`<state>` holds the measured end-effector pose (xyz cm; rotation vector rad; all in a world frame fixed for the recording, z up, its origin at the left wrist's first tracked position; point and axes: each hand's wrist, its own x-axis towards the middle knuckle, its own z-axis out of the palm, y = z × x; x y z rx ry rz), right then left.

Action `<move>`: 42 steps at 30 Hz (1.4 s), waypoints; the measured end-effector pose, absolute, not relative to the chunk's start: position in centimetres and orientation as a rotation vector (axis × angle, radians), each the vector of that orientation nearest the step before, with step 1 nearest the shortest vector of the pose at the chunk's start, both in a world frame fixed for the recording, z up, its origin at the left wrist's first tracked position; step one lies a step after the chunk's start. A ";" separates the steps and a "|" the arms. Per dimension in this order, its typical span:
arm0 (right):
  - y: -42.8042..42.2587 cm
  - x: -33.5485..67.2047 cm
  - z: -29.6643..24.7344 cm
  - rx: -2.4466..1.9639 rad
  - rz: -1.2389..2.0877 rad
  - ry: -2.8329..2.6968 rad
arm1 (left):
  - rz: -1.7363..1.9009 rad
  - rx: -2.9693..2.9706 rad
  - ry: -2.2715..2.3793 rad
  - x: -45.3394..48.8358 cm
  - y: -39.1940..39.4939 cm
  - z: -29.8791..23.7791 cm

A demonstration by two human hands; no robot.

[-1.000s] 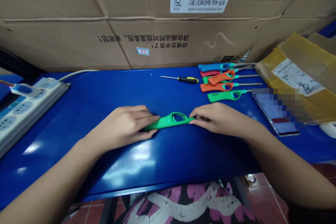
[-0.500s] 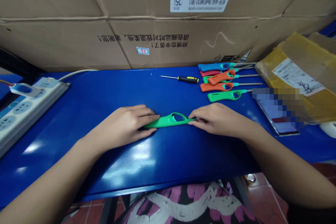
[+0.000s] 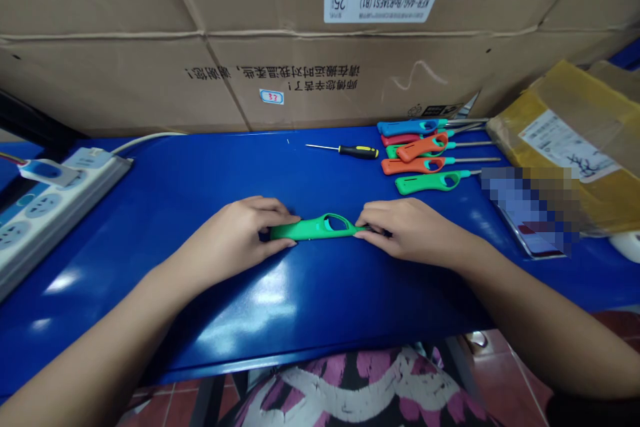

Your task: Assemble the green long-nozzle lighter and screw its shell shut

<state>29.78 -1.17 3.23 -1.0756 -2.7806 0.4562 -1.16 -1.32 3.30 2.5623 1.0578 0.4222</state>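
A green plastic lighter [image 3: 315, 227] with an oval hole in its handle lies along the blue table [image 3: 200, 180] between my hands. My left hand [image 3: 240, 235] is closed round the thick end of its handle, fingers over the top. My right hand [image 3: 405, 227] pinches the narrow end, where the metal nozzle is hidden under the fingers. Both hands rest low on the tabletop, near its front edge.
Several more lighters [image 3: 425, 153] in blue, red, orange and green lie at the back right beside a small screwdriver [image 3: 350, 151]. A power strip [image 3: 45, 203] sits at the left, a big cardboard box [image 3: 280, 33] behind, a yellow parcel [image 3: 565, 133] and a phone [image 3: 530, 220] at the right.
The green lighter has turned a little, so it lies more level. My left fingers have drawn back along the handle, showing more of its thick end. My right hand has edged slightly left.
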 end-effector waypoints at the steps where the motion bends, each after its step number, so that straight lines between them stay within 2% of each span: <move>1: -1.2 29.8 3.3 -1.067 0.445 -2.783 | 0.443 2.534 1.048 -1.2 -1.2 3.3; 13: -0.9 29.9 3.4 -1.045 0.440 -2.802 | 0.473 2.516 1.089 -0.8 -1.5 3.1; 19: -1.3 29.4 3.1 -1.053 0.244 -2.843 | 0.422 2.586 1.157 -0.8 -1.7 2.8; 27: -0.8 29.3 2.7 -1.056 -0.025 -2.870 | 0.411 3.017 0.920 0.2 -2.0 2.4; 31: -0.5 29.8 2.8 -1.021 -0.020 -2.838 | 0.481 3.068 0.855 0.3 -1.8 2.0; 42: -0.8 28.6 1.7 -0.724 0.075 -2.605 | 0.724 2.727 0.850 1.3 -2.3 0.9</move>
